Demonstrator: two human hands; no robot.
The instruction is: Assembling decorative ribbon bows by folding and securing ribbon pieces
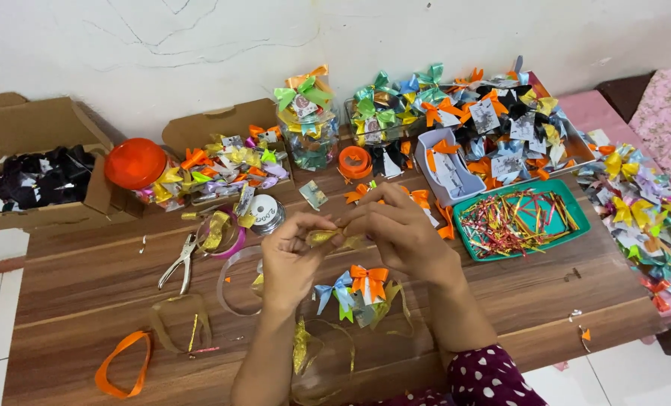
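Observation:
My left hand (294,256) and my right hand (395,233) meet above the wooden table (95,286), both pinching a small gold ribbon piece (326,237) between the fingertips. Just below the hands lie an orange bow (369,280), a light blue bow (334,292) and a green one. Loose gold ribbon (302,346) trails on the table near my forearms.
Metal pliers (177,263) and ribbon spools (264,214) lie left of the hands. A green tray of twist ties (519,222) sits right. Boxes and a jar heaped with coloured bows (455,113) line the back. An orange ribbon loop (121,365) lies front left.

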